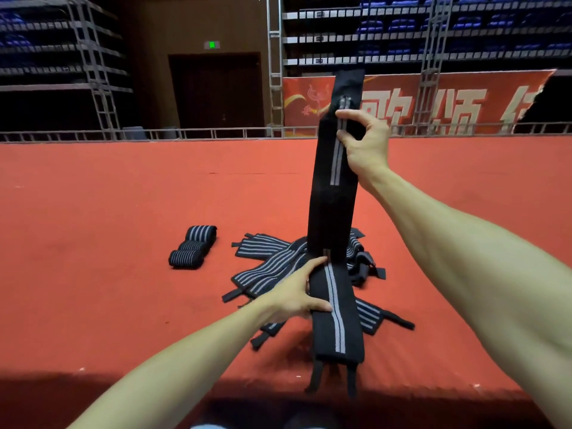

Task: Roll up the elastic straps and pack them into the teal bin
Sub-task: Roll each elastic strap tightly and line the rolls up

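A long black elastic strap [332,209] with grey stripes is stretched upright between both hands. My right hand [365,140] pinches it near its top end, raised high. My left hand [297,292] grips its lower part, and the bottom end with two thin black loops hangs below. Under the strap, a loose pile of black-and-grey striped straps [278,267] lies spread on the red surface. To the left of the pile lie three rolled straps [192,247] side by side. No teal bin is in view.
The red carpeted surface [93,212] stretches far ahead to a metal truss rail [185,133]. Beyond it are a red banner [464,100], scaffold towers and dark tiered seating. The surface's front edge runs just below my arms.
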`<action>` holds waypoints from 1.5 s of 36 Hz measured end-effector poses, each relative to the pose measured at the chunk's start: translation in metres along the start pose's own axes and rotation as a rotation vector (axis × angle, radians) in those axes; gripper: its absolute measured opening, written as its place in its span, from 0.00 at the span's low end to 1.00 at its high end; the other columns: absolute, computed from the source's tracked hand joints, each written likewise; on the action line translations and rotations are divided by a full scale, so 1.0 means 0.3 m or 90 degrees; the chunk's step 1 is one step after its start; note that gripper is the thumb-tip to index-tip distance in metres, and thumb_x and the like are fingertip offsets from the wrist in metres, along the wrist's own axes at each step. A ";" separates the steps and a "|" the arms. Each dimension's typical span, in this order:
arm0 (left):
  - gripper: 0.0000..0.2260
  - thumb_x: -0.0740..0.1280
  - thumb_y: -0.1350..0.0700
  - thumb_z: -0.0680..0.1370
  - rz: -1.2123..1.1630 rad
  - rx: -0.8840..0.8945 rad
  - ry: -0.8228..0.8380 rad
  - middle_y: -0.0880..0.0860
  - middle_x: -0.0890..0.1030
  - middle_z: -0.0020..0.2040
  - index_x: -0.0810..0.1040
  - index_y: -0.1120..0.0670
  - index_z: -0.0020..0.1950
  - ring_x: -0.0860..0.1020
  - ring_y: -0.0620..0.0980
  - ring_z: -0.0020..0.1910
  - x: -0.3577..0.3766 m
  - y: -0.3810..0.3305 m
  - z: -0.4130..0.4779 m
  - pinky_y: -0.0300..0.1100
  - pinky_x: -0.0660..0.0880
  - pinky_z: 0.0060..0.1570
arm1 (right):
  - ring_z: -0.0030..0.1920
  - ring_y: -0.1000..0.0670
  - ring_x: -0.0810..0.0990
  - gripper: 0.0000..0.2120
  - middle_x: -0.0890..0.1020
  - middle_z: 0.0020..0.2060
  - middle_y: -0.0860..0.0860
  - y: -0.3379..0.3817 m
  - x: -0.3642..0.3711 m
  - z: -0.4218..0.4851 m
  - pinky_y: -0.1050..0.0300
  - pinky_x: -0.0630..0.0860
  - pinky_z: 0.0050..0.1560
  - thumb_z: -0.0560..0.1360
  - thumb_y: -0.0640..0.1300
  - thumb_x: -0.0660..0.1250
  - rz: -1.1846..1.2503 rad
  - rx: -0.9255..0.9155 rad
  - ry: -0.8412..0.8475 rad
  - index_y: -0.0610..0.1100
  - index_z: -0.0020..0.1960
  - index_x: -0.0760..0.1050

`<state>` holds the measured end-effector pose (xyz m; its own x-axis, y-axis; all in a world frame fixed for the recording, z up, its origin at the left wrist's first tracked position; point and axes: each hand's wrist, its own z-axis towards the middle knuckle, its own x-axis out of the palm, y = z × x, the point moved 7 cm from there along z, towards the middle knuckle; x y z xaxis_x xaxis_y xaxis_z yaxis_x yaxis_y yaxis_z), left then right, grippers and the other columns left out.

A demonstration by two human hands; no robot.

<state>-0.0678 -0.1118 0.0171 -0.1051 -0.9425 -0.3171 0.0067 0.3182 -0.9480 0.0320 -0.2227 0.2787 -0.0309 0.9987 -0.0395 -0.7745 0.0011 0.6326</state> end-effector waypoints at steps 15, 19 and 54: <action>0.37 0.75 0.53 0.74 0.443 -0.027 0.006 0.54 0.71 0.71 0.59 0.48 0.77 0.70 0.51 0.70 0.044 0.157 0.078 0.37 0.63 0.68 | 0.54 0.56 0.79 0.15 0.82 0.50 0.55 -0.237 0.014 -0.129 0.72 0.72 0.57 0.73 0.30 0.69 -0.028 0.058 0.055 0.43 0.56 0.82; 0.32 0.72 0.47 0.76 0.539 -0.068 0.022 0.58 0.63 0.67 0.62 0.47 0.76 0.70 0.57 0.66 0.053 0.173 0.086 0.42 0.64 0.69 | 0.55 0.55 0.80 0.15 0.82 0.50 0.55 -0.293 0.019 -0.148 0.66 0.73 0.60 0.73 0.30 0.69 -0.024 0.080 0.054 0.43 0.56 0.82; 0.09 0.66 0.65 0.79 0.021 0.233 -0.317 0.53 0.79 0.46 0.71 0.50 0.51 0.77 0.44 0.45 -0.414 -0.111 0.551 0.37 0.74 0.45 | 0.47 0.67 0.79 0.14 0.84 0.47 0.59 -0.741 0.197 -0.306 0.71 0.72 0.52 0.72 0.29 0.71 0.036 0.203 0.216 0.44 0.53 0.83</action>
<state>0.1095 -0.0222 0.0836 0.3777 -0.8949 -0.2376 0.3519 0.3761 -0.8572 0.1443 -0.1684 0.0649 -0.3135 0.9249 -0.2150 -0.5346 0.0152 0.8450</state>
